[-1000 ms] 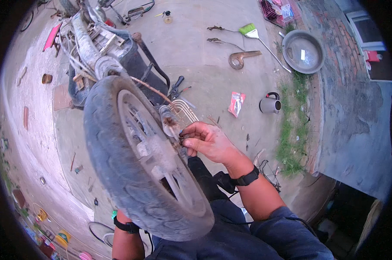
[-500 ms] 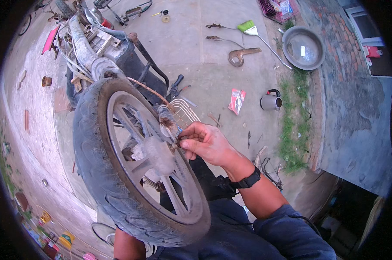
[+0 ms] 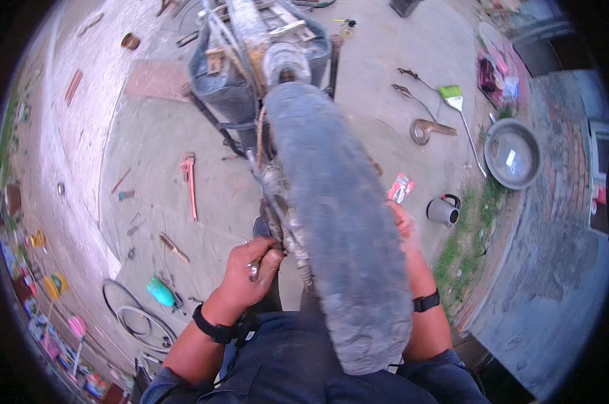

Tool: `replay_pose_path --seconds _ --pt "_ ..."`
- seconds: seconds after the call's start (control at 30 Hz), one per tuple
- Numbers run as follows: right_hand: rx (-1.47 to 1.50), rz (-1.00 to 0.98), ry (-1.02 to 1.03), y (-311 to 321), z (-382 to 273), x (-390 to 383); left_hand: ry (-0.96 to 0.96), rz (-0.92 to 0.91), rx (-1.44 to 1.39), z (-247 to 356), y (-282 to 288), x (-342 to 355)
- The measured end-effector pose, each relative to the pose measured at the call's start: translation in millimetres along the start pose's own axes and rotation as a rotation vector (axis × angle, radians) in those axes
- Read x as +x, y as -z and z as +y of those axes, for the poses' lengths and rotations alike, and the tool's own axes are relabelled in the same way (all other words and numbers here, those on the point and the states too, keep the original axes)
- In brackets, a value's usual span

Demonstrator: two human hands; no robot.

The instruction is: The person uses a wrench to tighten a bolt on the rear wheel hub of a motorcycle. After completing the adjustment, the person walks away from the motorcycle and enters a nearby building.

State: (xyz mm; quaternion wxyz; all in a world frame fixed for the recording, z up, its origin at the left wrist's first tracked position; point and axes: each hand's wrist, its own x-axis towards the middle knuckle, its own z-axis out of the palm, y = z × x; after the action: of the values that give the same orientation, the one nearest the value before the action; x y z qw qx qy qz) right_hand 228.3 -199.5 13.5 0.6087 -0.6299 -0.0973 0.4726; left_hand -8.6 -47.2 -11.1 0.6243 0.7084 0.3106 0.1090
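Observation:
A worn black tyre [image 3: 345, 222] on a raised wheel stands upright in front of me, its tread facing me and slightly smeared by motion. My left hand [image 3: 250, 268] is at the wheel's left side, thumb and fingers pinched together by the axle end and the grimy metal fork parts [image 3: 275, 185]. What lies between the fingertips is too small to name. A shiny metal ring shape shows at that hand's fingers. My right hand [image 3: 405, 227] is on the wheel's right side, mostly hidden behind the tyre, and its grip cannot be seen.
Around the vehicle's dark basin-like body [image 3: 237, 94] lie a red pipe wrench [image 3: 191, 185], a wooden-handled brush [image 3: 174, 248], a teal bottle [image 3: 160, 291] and a coiled tube [image 3: 143, 320]. Rightward are a metal kettle [image 3: 443, 210], a red-white packet [image 3: 400, 188], a grey basin [image 3: 513, 153] and a green-white broom [image 3: 452, 97].
My view has swung left, so the wheel now appears tread-on instead of from its right side. My left hand has come into sight at the axle. The tyre now covers much of my right hand.

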Motion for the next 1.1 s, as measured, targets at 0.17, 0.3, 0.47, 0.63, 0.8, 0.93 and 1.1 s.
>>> replay_pose_path --seconds 0.17,0.3,0.47,0.63,0.8,0.93,1.1 --pt "-0.095 0.053 0.02 25 31 -1 -0.068 -0.011 0.063 15 1 10" --pt "0.007 0.089 -0.017 29 39 4 -0.055 -0.032 0.1 12 3 9" --pt "0.148 0.159 -0.082 45 53 3 -0.06 -0.009 0.078 7 -2 7" --pt "0.162 0.122 -0.09 50 52 6 -0.011 0.022 0.076 17 -5 6" --pt "0.181 0.097 -0.106 54 54 9 0.083 0.064 0.093 22 -10 6" --pt "0.216 0.086 -0.129 57 54 11 0.159 0.092 0.049 22 -15 4" --pt "0.288 0.055 -0.167 66 58 14 0.202 0.026 -0.037 19 -12 3"
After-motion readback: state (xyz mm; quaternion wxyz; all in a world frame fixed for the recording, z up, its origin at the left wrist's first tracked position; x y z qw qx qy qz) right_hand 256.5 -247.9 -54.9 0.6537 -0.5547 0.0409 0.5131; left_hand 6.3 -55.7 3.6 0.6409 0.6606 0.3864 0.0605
